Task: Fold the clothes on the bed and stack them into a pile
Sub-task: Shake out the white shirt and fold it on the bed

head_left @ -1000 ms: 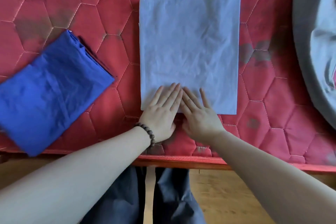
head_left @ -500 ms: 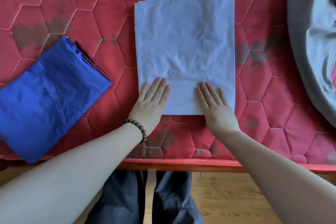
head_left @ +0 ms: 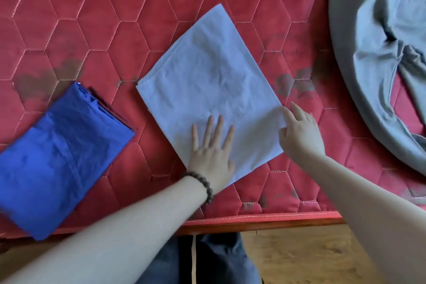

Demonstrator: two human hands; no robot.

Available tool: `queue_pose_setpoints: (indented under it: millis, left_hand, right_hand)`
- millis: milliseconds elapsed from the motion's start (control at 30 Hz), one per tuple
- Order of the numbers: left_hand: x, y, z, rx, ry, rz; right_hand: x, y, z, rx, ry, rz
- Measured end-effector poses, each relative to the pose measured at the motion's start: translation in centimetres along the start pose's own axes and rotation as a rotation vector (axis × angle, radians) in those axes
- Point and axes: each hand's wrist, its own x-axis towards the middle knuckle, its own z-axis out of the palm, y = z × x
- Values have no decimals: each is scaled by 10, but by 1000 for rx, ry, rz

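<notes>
Head view: a folded pale-blue cotton cloth (head_left: 207,90) lies skewed on the red hexagon-quilted mattress (head_left: 92,30), both hands on it.

Its long axis runs from the near right corner up and away toward the far left, so it sits diagonal to the bed edge. The left hand (head_left: 211,157), fingers straight and spread, presses flat on the near end; the right hand (head_left: 299,129) is at the right-hand corner, fingers curled at the cloth's edge (pinching it or only touching, I cannot tell). A folded royal-blue cloth (head_left: 60,157) lies well apart to the left, nearer the left hand, likely the pile's base. A crumpled grey garment (head_left: 373,53) waits unfolded at far right. No containers appear.
</notes>
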Motion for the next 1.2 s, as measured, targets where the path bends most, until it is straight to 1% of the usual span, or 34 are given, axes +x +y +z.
queue_pose_setpoints:
  millis: [67,167,233,300,400,467,633,667,733,800,833,900,967,1000,1033,1133,1200]
  left_hand:
    - [30,-25,-8,62,-36,-3]
    - [60,-56,-15,153,-152,10]
    - [69,-64,-16,187,-148,-5]
    - [74,-63,-18,169,-116,-48]
    - [81,-60,-16,138,-72,-74]
    - [86,-61,-13,107,-24,-104]
    - [110,-53,-19,-19,104,-271]
    - [117,-50,-24,-37,141,-260]
    - [135,-45,-37,-15,220,-164]
    - [159,-42,-56,67,281,-50]
    - [175,-41,-68,121,276,3]
    - [210,-43,-93,218,171,119]
    - [243,-46,-117,230,-36,202]
    - [253,-48,-126,216,-107,231]
    - [260,-49,-132,206,-119,263]
    - [261,-50,-132,227,-49,336]
    - [257,-50,-127,239,-92,318]
  right_hand:
    - [13,-20,3,106,24,120]
    - [28,-44,7,77,-12,290]
    - [35,-55,11,108,-4,357]
    - [43,-62,15,192,16,388]
    - [54,-62,18,282,42,355]
    - [57,-54,19,280,52,305]
    - [63,-38,20,216,72,209]
    - [67,-34,18,209,89,174]
    - [81,-20,9,169,131,65]
    - [104,-4,-7,97,103,-87]
    - [118,3,-17,56,65,-160]
    - [145,13,-36,-23,-21,-271]
    - [166,18,-50,-88,-79,-345]
    - [173,19,-55,-117,-95,-364]
    - [177,20,-59,-146,-101,-373]
    - [179,23,-63,-182,-111,-330]
    - [175,21,-61,-146,-120,-248]
